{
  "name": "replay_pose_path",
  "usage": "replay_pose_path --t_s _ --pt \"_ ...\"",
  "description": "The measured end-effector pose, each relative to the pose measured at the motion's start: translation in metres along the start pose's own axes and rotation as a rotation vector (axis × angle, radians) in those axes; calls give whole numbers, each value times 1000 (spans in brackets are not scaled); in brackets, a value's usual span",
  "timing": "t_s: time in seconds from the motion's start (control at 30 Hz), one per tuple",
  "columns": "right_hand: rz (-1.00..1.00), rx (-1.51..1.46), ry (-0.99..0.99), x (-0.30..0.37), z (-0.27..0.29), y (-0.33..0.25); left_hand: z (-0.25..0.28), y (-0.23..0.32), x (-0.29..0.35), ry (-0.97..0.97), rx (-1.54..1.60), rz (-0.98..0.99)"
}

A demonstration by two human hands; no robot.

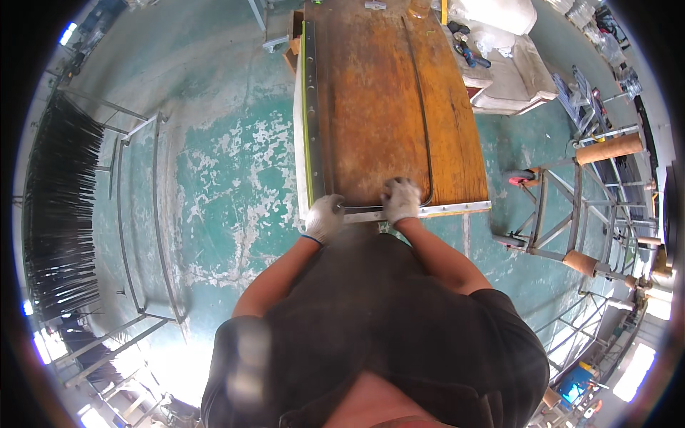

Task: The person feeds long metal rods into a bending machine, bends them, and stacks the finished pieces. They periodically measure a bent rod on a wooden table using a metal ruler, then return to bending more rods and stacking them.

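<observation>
At the near edge of the counter point(371, 107), the left hand point(326, 218) seemingly pinches the black cord point(426, 128), probably steadying it; the right hand point(401, 198) curls, grip unclear.

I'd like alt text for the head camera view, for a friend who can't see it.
A gloved left hand and gloved right hand are at the near edge of a worn wooden table, by a bent, thin dark rod or cord. Black strips line the left; a wheeled metal frame and pale sofa stand on the right.
</observation>
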State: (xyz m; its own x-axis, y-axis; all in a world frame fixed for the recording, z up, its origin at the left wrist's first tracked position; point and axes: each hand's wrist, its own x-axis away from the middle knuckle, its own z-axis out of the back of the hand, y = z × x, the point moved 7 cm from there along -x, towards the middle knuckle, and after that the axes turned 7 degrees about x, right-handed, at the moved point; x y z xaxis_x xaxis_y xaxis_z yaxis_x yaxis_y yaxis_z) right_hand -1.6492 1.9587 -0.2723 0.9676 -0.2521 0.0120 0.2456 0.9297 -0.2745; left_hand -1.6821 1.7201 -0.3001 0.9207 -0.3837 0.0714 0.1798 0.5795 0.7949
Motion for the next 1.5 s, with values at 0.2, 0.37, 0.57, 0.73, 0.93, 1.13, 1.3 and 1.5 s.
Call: replay_pose_path --t_s 0.2,0.37,0.57,0.73,0.93,1.13,1.3,1.5 --pt "-52 82 9 32 -11 41 -36 21 -7 -258 -423 -233" --pt "-25 71 0 32 -24 43 -45 16 -11 -380 -480 -202" --pt "-16 56 -23 32 -21 52 -44 13 -6 -398 -467 -195" --pt "-372 267 53 24 10 106 -46 1 3 -324 -438 -221" --pt "-556 54 -152 13 -17 139 -41 8 -1 -313 -479 -196" --pt "-659 -60 -184 17 -5 130 -32 9 4 -300 -454 -139" --pt "-669 -59 -157 17 -5 132 -35 7 4 -281 -446 -137" --pt "-706 -45 -156 12 -15 135 -31 -1 14 -150 -315 -183"
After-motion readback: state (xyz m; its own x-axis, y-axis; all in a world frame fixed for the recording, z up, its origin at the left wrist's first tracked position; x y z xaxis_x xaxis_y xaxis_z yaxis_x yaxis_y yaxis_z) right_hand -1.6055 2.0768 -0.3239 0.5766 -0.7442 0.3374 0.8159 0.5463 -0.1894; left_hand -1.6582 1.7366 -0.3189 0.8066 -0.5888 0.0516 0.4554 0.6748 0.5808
